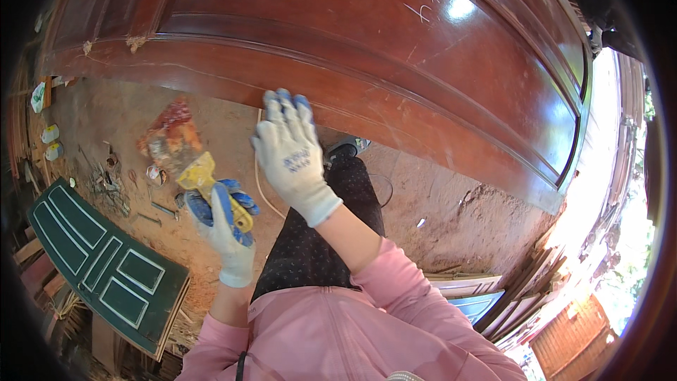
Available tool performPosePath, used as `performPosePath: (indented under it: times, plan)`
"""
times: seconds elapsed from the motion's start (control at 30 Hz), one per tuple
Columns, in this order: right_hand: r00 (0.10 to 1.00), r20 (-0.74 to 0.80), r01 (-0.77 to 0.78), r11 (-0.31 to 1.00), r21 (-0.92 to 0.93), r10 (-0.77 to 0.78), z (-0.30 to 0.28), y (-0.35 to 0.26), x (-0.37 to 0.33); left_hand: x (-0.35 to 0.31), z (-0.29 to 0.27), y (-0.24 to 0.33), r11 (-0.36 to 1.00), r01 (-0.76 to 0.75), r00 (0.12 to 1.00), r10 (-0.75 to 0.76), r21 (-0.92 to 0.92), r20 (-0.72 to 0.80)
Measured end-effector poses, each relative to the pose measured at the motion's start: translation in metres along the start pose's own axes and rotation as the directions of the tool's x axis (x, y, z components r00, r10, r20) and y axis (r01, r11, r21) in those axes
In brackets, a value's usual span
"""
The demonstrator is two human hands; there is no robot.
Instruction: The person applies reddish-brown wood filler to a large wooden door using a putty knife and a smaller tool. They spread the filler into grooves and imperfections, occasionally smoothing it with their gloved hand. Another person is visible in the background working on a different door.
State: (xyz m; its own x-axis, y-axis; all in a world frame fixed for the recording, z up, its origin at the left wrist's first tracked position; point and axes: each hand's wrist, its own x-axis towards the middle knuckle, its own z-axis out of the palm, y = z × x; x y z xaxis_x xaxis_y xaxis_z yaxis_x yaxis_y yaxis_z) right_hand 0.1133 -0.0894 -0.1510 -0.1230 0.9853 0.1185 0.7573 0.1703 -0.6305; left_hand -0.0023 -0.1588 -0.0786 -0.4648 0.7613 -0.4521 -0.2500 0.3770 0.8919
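Observation:
My left hand (229,233), in a white glove with blue palm coating, is closed round the yellow handle of a putty knife (199,171). Its wide blade is smeared with reddish-brown paste and points up and away, slightly blurred. My right hand (290,148), gloved the same way, lies palm down with fingers stretched out. Those fingertips rest at the near edge of a large reddish-brown panelled wooden door (296,49). Two lumps of tan filler (136,44) stick to the door at the left, and pale chalk-like marks show on its glossy panel.
A dark green panel with white outlines (99,261) lies at the lower left. Hammers (164,209) and scattered small items lie on the dirt floor (437,204). Stacked boards (525,286) stand at the lower right. A thin hose (259,169) runs below the door.

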Motion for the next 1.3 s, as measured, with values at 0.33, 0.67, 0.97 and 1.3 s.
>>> performPosePath:
  times: [0.33, 0.67, 0.97, 1.3]
  plan:
    - [0.997, 0.058, -0.055, 0.994, -0.09, 0.06, -0.031, 0.011, -0.011, 0.006, 0.005, 0.015, 0.999, -0.025, 1.0, 0.025, 0.026, 0.006]
    - [0.959, -0.072, -0.277, 0.961, -0.017, 0.275, -0.107, 0.055, -0.08, -0.005, 0.019, -0.01, 0.994, 0.108, 0.979, -0.111, 0.023, 0.171]
    - [0.647, 0.168, -0.589, 0.348, 0.729, 0.744, -0.162, 0.028, -0.12, -0.041, 0.068, -0.026, 0.932, 0.317, 0.785, -0.363, 0.178, 0.502]
    - [0.888, -0.234, -0.42, 0.905, -0.068, 0.395, -0.23, 0.068, -0.12, -0.087, 0.131, -0.037, 0.868, 0.383, 0.561, -0.49, 0.316, 0.667]
